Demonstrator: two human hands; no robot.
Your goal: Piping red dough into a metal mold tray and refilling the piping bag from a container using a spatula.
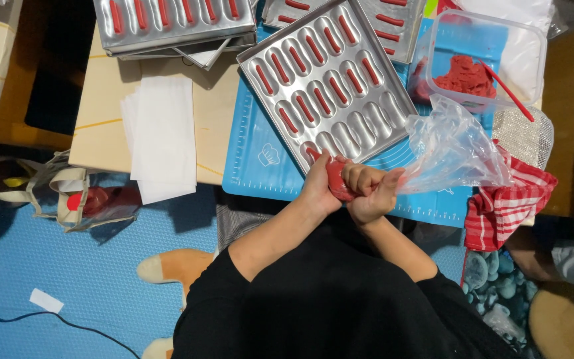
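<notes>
Stack of white paper sheets (162, 136) on pale worktop (104, 100), overhanging its near edge. Piled metal trays (174, 23) w/ red strips at top left, one more tray (393, 23) at top centre. Clear plastic tub (486, 60) w/ red paste, red spatula (509, 93) leaning inside. Red-white checked cloth (509, 199) hanging off right edge. Down on blue floor mat (68, 266): tote bag (54, 189), black cable (28, 316), orange-white plush (167, 266).
</notes>
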